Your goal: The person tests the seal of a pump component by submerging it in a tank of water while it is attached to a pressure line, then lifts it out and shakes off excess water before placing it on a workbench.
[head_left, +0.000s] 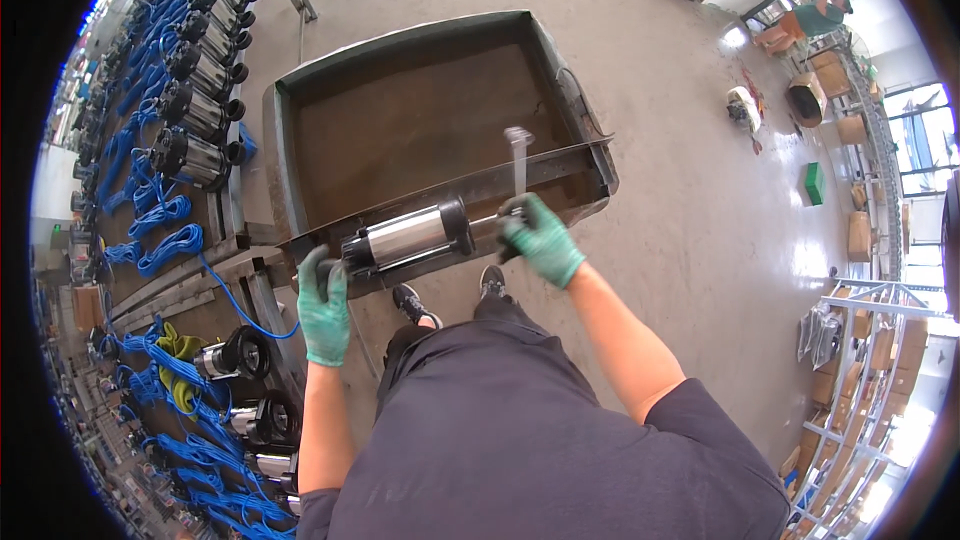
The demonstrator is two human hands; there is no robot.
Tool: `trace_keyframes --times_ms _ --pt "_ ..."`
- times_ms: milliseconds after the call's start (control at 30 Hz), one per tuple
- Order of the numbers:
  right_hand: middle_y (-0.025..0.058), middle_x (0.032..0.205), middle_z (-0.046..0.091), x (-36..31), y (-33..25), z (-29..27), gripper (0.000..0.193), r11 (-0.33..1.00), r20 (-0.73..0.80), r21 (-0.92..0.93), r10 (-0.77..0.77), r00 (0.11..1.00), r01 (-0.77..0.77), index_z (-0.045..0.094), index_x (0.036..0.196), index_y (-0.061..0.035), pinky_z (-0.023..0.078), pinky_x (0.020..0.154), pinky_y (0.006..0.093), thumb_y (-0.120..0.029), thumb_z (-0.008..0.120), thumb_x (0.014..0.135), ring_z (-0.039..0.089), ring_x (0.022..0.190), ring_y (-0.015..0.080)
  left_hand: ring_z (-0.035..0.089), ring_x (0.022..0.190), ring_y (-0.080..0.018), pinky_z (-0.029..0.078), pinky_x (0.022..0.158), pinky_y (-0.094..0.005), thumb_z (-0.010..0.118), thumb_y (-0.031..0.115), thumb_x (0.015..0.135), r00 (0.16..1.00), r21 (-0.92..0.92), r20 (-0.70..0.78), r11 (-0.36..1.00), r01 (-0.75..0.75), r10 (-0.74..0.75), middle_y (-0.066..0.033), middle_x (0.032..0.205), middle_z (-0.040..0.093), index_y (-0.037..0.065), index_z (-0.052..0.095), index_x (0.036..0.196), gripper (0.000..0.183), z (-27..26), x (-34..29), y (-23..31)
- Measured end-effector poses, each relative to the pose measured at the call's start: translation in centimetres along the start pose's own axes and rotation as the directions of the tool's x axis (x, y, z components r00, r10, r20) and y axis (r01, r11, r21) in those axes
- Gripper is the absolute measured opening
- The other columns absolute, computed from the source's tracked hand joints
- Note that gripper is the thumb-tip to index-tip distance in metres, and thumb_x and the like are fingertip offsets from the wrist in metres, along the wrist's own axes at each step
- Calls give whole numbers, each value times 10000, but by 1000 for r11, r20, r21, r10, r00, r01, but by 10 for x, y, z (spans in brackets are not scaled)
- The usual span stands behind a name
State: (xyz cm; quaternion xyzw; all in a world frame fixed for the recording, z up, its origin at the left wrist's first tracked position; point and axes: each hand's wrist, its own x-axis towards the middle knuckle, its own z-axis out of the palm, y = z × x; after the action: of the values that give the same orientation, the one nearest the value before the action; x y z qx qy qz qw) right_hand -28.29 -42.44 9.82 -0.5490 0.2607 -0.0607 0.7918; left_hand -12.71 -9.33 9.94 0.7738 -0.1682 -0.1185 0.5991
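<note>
A steel cylindrical pump (405, 237) with black ends lies along a ledge at the near side of a tank. My right hand (543, 243), in a green glove, is closed on a wrench (519, 158) that points away from me, its head slightly blurred. That hand is just right of the pump's black end, apart from it. At the pump's other end is my gloved left hand (325, 310), fingers bent and spread with a gap between them. No object shows in it. A blue cable (245, 312) runs up to beside this hand, where its end is hidden.
The dark metal tank (282, 155) holds murky brown water. On the left, several steel pumps (190, 158) with coiled blue cables stand on racks. A green box (814, 183) lies on the floor at right. Another person (810, 20) is at the far right, near shelves of cartons.
</note>
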Motion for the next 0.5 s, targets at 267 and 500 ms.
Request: trace_keyframes --times_ms 267,500 --pt "257 1042 713 15 28 139 343 590 394 -656 -265 880 471 623 1291 -40 567 761 504 -161 707 982 704 922 452 699 905 -192 607 815 -344 503 319 1153 983 -458 55 870 182 -176 -103 1097 683 61 516 1421 373 48 34 87" --pt "216 1026 729 16 5 156 449 393 519 -724 -229 823 566 661 1301 -81 580 841 527 -360 734 957 726 936 421 366 530 -123 308 479 -311 536 226 1018 843 -738 -220 649 185 -491 5 717 456 119 613 1041 134 -37 35 11"
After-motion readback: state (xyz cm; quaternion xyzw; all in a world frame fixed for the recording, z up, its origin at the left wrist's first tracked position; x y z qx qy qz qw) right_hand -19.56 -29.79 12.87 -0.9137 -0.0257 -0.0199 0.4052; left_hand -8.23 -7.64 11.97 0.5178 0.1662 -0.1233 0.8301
